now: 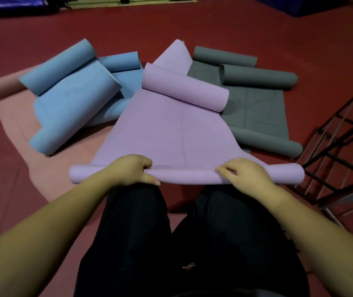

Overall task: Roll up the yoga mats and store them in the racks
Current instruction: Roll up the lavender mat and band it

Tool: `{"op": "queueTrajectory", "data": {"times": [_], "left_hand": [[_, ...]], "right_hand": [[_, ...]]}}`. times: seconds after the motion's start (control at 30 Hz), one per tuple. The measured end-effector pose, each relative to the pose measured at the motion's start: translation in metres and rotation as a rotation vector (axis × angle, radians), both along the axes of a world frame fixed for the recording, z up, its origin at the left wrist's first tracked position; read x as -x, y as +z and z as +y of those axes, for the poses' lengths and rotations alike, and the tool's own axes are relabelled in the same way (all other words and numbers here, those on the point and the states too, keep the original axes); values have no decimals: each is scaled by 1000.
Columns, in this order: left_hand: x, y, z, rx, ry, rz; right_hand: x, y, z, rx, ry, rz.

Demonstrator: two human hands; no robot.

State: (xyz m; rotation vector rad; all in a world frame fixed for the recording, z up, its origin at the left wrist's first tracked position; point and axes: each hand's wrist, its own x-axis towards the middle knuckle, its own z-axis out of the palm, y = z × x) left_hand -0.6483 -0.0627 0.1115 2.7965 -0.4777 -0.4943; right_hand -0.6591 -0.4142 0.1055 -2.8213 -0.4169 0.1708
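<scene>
Both hands, left hand and right hand, curled, apparently pinching the purple yoga mat roll; better rolled evenly, tight, edges aligned.

Front mat: lilac, faintly lined
Left mat: light blue
Right mat: grey
Bottom mat: pink
Floor: dark red
Rack: black

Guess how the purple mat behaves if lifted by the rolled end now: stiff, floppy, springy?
Likely floppy: the purple mat drapes flat between its rolls, so the free length would probably sag. Probably springy: its far end sits curled, and the left hand and right hand both grip the near roll, which may loosen if released. A finished roll could roll on the red floor.
</scene>
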Motion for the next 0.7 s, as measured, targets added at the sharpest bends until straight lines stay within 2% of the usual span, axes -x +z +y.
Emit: {"op": "queueTrajectory", "data": {"times": [0.13, 0.2, 0.27, 0.4, 0.5, 0.6, 0.7], "left_hand": [[-10, -1, -2, 29, -17, 69], [-13, -1, -2, 21, -71, 63], [-15, 1, 0, -17, -112, 46], [-6, 8, -4, -190, -40, -9], [7, 3, -8, -294, 3, -170], [19, -9, -8, -276, 6, -351], [19, -11, -10, -300, -23, -417]], "right_hand": [[28, -20, 3, 112, -60, -258], [29, -23, 7, 173, -97, -293], [21, -19, 9, 190, -121, -254], [1, -14, 11, 216, -128, -151], [-12, -11, 13, 196, -153, -93], [-20, -3, 15, 226, -155, 0], [-24, 6, 18, 238, -151, 63]]}}
